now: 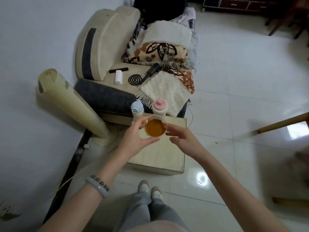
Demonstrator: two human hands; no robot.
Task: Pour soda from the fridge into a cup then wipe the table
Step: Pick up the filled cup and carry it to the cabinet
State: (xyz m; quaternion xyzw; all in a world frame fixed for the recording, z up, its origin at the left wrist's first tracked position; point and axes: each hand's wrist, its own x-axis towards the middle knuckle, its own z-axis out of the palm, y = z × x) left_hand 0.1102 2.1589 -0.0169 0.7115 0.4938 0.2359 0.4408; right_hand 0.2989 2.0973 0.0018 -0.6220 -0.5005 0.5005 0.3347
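Cream armchair (pixel 107 47) w/ folded blankets (pixel 167 51) against wall; tower fan (pixel 70 101) leaning beside it. Low wooden table (pixel 160 158) in front. Two bottles at its far edge: blue-cap (pixel 137 107), pink-cap (pixel 158 105). Clear cup (pixel 154 128), amber soda approx. half up, held over table's far end. L hand (pixel 133 136) wraps cup from the side; R hand (pixel 182 138) loose, fingertips at cup's wall.

A low pale wooden counter (pixel 167 158) stands on the glossy white tiled floor (pixel 234 97), and at its far edge a blue-capped bottle (pixel 136 108) and a pink-capped bottle (pixel 158 107) stand side by side.
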